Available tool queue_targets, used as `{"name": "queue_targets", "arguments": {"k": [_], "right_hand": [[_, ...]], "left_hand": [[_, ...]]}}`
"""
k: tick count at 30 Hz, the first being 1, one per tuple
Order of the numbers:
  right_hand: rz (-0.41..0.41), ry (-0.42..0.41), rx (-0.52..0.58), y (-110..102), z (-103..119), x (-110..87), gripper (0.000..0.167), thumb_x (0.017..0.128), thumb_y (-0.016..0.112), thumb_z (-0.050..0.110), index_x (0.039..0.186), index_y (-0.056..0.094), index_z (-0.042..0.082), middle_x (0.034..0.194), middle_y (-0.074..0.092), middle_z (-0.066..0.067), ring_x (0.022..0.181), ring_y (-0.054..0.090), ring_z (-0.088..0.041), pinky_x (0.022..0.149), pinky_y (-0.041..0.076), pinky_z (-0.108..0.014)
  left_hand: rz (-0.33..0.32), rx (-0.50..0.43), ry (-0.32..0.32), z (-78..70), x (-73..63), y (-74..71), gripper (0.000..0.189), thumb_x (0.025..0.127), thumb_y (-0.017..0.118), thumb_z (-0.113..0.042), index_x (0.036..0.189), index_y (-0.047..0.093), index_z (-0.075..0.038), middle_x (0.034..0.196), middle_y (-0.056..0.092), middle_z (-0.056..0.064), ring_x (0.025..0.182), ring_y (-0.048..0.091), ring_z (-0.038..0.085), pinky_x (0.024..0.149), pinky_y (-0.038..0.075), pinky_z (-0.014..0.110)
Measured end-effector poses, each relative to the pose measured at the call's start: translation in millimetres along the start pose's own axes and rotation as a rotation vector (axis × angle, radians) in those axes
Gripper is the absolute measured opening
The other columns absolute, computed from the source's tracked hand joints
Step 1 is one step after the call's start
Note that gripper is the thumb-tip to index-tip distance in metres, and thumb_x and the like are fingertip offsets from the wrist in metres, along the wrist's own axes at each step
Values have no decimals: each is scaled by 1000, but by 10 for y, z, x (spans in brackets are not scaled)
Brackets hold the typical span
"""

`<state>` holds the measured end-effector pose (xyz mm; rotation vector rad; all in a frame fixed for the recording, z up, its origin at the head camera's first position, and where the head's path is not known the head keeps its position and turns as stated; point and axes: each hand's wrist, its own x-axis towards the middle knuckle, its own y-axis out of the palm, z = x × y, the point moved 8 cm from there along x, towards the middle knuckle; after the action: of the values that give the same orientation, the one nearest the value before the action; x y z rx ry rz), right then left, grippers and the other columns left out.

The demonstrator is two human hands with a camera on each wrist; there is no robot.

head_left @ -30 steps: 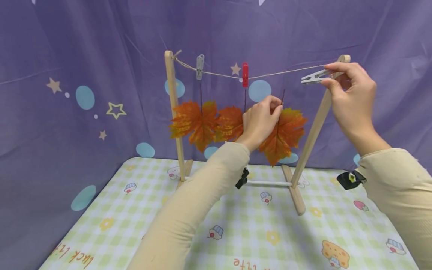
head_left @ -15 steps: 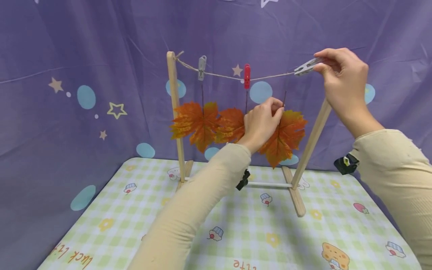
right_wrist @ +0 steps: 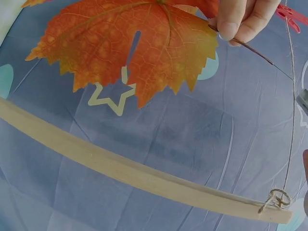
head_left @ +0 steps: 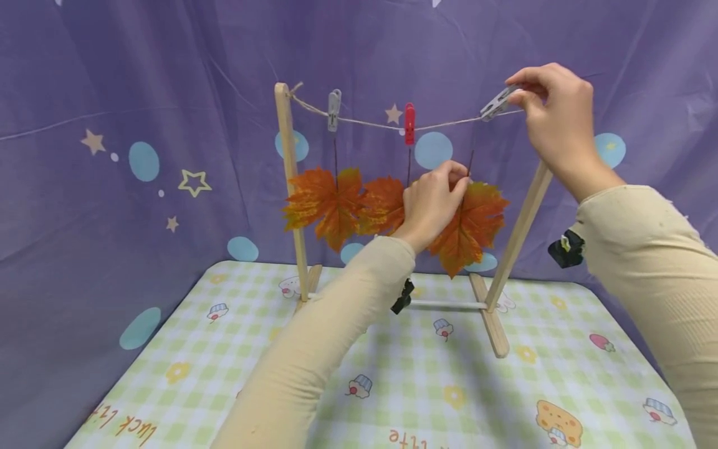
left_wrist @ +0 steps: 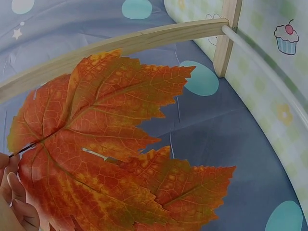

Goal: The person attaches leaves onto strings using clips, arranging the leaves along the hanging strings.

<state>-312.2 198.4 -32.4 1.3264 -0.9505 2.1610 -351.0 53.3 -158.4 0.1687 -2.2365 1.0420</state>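
Observation:
My left hand [head_left: 434,202] pinches the thin dark stem of an orange maple leaf [head_left: 468,227], which hangs below the string [head_left: 370,125]. The stem's tip stands free above the fingers. In my right hand [head_left: 561,118] a grey clothespin [head_left: 498,105] is pinched by its handle end, tilted, its nose at the string. Whether its jaws go round the string I cannot tell. In the left wrist view the leaf [left_wrist: 96,120] fills the middle, with fingertips [left_wrist: 17,187] at its stem. The right wrist view catches the clothespin [right_wrist: 303,100] only at its edge.
A second grey clothespin [head_left: 333,111] and a red clothespin [head_left: 409,125] sit on the string, with a maple leaf [head_left: 331,206] and a partly hidden leaf [head_left: 384,202] below them. Wooden posts [head_left: 288,156] hold the string above a checked tablecloth [head_left: 404,386].
My right hand has moved left and up, bringing the clothespin from beside the right post to the string; its jaws looked wider apart a second ago. The left hand has stayed at the stem.

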Motion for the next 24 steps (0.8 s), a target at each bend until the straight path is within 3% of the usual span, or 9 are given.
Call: {"name": "queue_targets", "arguments": {"k": [3, 8, 10, 12, 15, 19, 24], "right_hand": [[31, 23, -12, 38, -11, 30, 19, 95, 67, 12, 107, 75, -1, 89, 57, 16, 77, 50, 14, 74, 38, -11], [97, 65, -59, 98, -46, 33, 22, 97, 64, 13, 111, 73, -1, 98, 65, -1, 76, 49, 12, 73, 37, -13], [125, 77, -83, 115, -64, 40, 23, 97, 64, 15, 112, 73, 0, 101, 66, -7, 76, 47, 13, 81, 36, -18], [154, 90, -92, 131, -86, 49, 24, 97, 64, 18, 113, 73, 2, 101, 67, -6, 76, 44, 13, 94, 33, -26], [207, 116, -98, 167, -124, 56, 27, 96, 65, 21, 114, 73, 4, 98, 69, -1, 74, 42, 13, 111, 17, -43], [263, 131, -101, 210, -156, 37, 27, 96, 65, 22, 115, 72, 4, 94, 73, -1, 69, 42, 11, 109, 10, -47], [288, 123, -80, 215, -169, 19, 27, 95, 67, 21, 114, 72, 3, 81, 68, 15, 66, 45, 14, 99, 12, -43]], "left_hand": [[7, 1, -7, 0, 2, 5, 18, 100, 59, -39, 114, 67, -31, 101, 69, -23, 73, 58, 0, 65, 42, 23], [23, -9, -40, 12, -10, 32, 17, 99, 60, -39, 113, 67, -31, 98, 69, -24, 74, 59, -1, 67, 43, 24], [27, -17, -55, 23, -9, 38, 16, 99, 60, -39, 112, 68, -32, 97, 68, -24, 75, 59, -1, 67, 43, 25], [28, -22, -64, 37, -10, 40, 16, 99, 61, -39, 112, 68, -31, 97, 68, -24, 75, 59, -2, 68, 43, 26], [33, -9, -54, 47, -17, 43, 17, 99, 60, -39, 113, 68, -31, 99, 68, -23, 74, 58, -1, 66, 43, 25], [44, 13, -30, 51, -38, 48, 19, 100, 59, -39, 115, 67, -30, 102, 69, -22, 72, 58, 0, 62, 42, 22], [36, 29, -10, 50, -43, 42, 19, 100, 58, -39, 115, 67, -30, 103, 69, -21, 71, 58, 1, 61, 41, 22]]}}
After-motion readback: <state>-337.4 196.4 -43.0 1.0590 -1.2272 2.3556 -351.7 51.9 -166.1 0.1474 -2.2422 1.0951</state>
